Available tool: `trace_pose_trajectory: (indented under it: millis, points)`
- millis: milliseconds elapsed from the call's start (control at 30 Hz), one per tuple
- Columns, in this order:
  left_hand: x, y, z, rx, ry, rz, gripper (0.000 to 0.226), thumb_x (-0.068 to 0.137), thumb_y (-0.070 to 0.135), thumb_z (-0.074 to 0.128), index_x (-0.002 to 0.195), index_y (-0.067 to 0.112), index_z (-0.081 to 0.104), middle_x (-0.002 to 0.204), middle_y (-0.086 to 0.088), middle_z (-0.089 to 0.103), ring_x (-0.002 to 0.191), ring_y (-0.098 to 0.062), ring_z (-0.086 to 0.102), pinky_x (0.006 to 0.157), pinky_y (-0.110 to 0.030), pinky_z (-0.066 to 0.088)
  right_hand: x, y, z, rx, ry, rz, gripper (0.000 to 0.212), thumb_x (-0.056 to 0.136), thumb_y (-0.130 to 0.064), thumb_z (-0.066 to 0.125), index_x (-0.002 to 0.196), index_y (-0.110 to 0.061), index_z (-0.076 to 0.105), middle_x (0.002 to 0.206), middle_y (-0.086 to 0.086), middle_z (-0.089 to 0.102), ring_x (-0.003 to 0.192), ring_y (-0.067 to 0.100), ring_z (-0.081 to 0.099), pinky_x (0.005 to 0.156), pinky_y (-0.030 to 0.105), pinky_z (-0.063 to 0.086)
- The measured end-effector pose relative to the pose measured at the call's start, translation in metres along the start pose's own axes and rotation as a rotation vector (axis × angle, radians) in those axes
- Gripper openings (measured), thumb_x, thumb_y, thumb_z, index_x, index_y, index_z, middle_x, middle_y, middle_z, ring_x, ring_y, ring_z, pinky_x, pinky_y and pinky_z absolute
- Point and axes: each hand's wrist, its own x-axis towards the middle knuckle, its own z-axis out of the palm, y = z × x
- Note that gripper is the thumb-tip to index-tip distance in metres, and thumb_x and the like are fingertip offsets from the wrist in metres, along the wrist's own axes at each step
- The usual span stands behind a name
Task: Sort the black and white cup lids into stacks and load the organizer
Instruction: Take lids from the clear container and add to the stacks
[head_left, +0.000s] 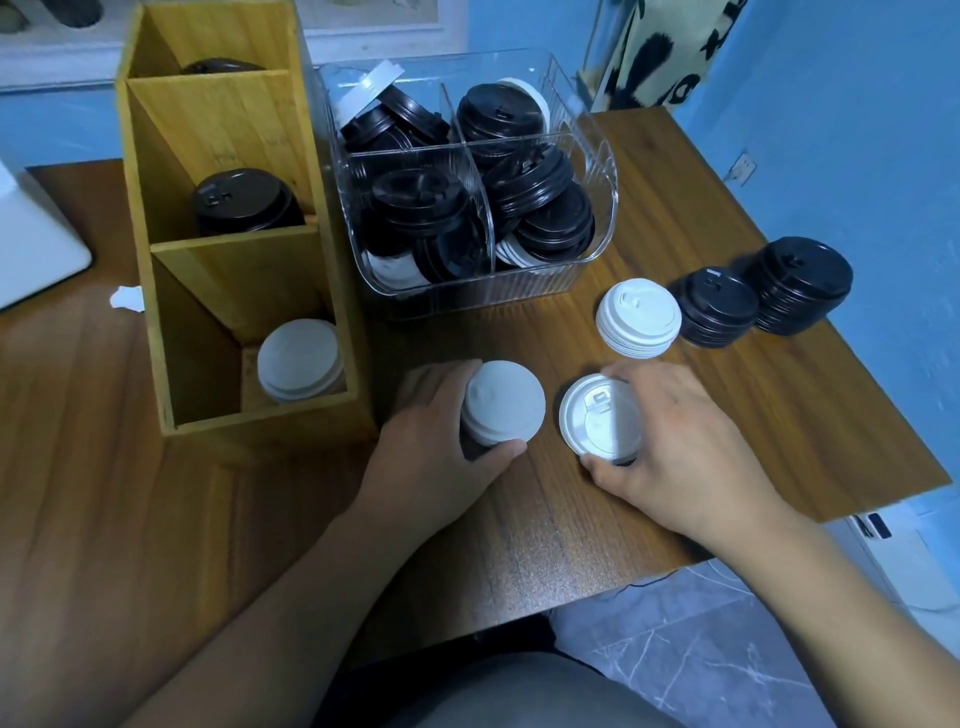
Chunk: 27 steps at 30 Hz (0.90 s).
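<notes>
On a wooden table (675, 208), a left hand (436, 431) grips a short white lid stack (503, 402), and a right hand (685, 441) holds an upturned white lid (592, 423) just beside it. A wooden organizer (223, 270) at left holds sorted white lids (298, 358) in its nearest compartment and sorted black lids (241, 200) behind, next to a clear bin (467, 296) of mixed lids (524, 171). Beyond the right hand stand a white pile (638, 318), a black pile (719, 306) and a taller black pile (800, 283).
</notes>
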Motion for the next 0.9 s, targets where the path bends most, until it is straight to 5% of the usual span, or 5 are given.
trace_pose_trajectory:
  millis: [200,533,633,733,900]
  points:
    - [0.0,0.0,0.0,0.0,-0.008,0.004,0.084,0.076,0.057,0.078,0.144,0.023,0.045,0.143,0.005,0.05,0.135,-0.011,0.037,0.101,-0.025,0.035,0.005,0.002,-0.008,-0.052,-0.051,-0.068,0.086,0.068,-0.04,0.09,0.14,-0.022,0.048,0.133,-0.009,0.054,0.12,0.016,0.043,0.098,0.025,0.039]
    - [0.0,0.0,0.0,0.003,-0.004,0.004,0.084,0.075,0.055,0.08,0.144,0.022,0.046,0.143,0.005,0.051,0.134,-0.014,0.04,0.103,-0.027,0.037,0.019,0.001,-0.015,-0.119,-0.147,-0.176,0.085,0.064,-0.039,0.088,0.136,-0.023,0.047,0.128,-0.003,0.058,0.122,0.022,0.051,0.095,0.039,0.05]
    - [-0.001,0.0,-0.001,0.0,0.007,0.013,0.083,0.075,0.054,0.081,0.142,0.021,0.047,0.141,0.004,0.052,0.132,-0.014,0.041,0.101,-0.026,0.036,0.027,0.014,-0.01,0.087,-0.285,-0.224,0.091,0.069,-0.022,0.085,0.148,-0.032,0.04,0.161,-0.011,0.029,0.148,0.009,0.027,0.117,0.028,0.032]
    - [-0.001,0.0,-0.002,0.001,0.007,0.016,0.083,0.074,0.054,0.081,0.142,0.021,0.047,0.141,0.005,0.052,0.131,-0.012,0.04,0.1,-0.024,0.035,0.024,0.023,-0.006,0.221,-0.346,-0.17,0.098,0.074,-0.022,0.084,0.154,-0.041,0.03,0.166,-0.02,0.008,0.153,0.0,0.007,0.12,0.027,0.02]
    - [0.0,0.0,-0.001,0.008,0.004,0.016,0.084,0.075,0.054,0.08,0.143,0.021,0.046,0.141,0.005,0.052,0.132,-0.013,0.04,0.101,-0.025,0.035,0.014,0.016,0.007,0.223,-0.056,-0.073,0.071,0.079,-0.062,0.072,0.139,-0.027,0.054,0.143,-0.012,0.05,0.135,0.01,0.044,0.113,0.028,0.034]
